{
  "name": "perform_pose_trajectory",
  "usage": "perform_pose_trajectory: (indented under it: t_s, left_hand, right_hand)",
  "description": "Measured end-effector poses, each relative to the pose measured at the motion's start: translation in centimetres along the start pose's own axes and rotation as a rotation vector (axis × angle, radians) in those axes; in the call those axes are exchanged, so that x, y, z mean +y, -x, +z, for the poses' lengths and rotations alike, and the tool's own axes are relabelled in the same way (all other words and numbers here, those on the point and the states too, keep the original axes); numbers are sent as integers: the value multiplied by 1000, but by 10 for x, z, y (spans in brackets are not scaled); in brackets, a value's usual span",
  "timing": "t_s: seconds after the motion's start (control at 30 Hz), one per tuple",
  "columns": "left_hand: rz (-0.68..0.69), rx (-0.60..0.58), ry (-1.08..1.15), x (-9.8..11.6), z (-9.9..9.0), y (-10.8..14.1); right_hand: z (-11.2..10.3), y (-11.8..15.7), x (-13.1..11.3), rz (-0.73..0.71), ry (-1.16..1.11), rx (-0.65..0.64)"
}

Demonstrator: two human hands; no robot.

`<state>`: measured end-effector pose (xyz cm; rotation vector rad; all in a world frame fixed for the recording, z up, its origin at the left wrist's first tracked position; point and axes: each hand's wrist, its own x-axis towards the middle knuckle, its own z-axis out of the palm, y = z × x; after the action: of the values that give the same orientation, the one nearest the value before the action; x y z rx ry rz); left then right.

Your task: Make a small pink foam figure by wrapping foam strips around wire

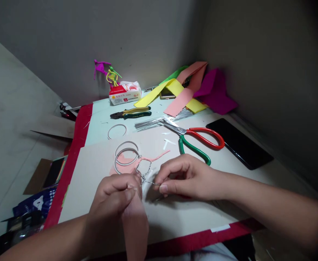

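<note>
My left hand pinches the end of a salmon paper strip that hangs down towards the table's front edge. Its fingers also lie against a twisted wire piece. Thumb and forefinger of my right hand are closed on one wire end of that piece, just to the right. A pink paper-wrapped wire sticks out above both hands. Beyond my left hand, metal rings stand over a pink paper patch. Exactly how the rings join the twisted wire is hard to make out.
Scissors with red and green handles lie behind my right hand, beside a black phone. Farther back are pliers, thin wires, coloured paper strips and a small box with wire figures.
</note>
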<state>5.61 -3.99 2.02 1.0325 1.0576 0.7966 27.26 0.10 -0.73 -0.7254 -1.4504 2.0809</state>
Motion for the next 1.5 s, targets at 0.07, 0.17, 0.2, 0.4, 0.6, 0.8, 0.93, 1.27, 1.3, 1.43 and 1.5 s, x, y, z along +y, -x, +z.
perform_pose_trajectory:
  t_s: [0.07, 0.17, 0.2, 0.4, 0.6, 0.8, 0.93, 1.27, 1.3, 1.43, 1.5]
  left_hand:
    - [26, -12, -30, -1, 0, -2]
    - [42, -1, -60, -2, 0, -4]
    - [37, 12, -64, -2, 0, -4]
    - [37, 114, -100, -3, 3, -4]
    - [65, 121, -129, -4, 5, -7]
    - [147, 177, -200, 0, 6, -3]
    - [198, 181, -238, 0, 5, -2]
    - [489, 103, -383, 0, 2, -4]
    - [524, 78, -384, 1, 3, -5]
    - [545, -8, -433, 3, 1, -8]
    - [544, -53, -472, 2, -1, -8]
  right_hand:
    - [0, 0, -3, 2, 7, 4]
    - [-5, 0, -9, 64, 36, 19]
    - [-7, 0, -10, 81, 45, 26]
    - [-11, 0, -14, 85, 146, 106]
    - [-9, 2, -14, 75, 241, 160]
    - [-18, -1, -12, 49, 335, 123]
    - [-18, -2, -11, 9, 338, 89]
    - [-5, -2, -2, -281, 638, 97]
    - [-6, -2, -1, -318, 684, 112]
    - [-14, 1, -6, -378, 815, 129]
    - [-18, 1, -10, -316, 814, 69]
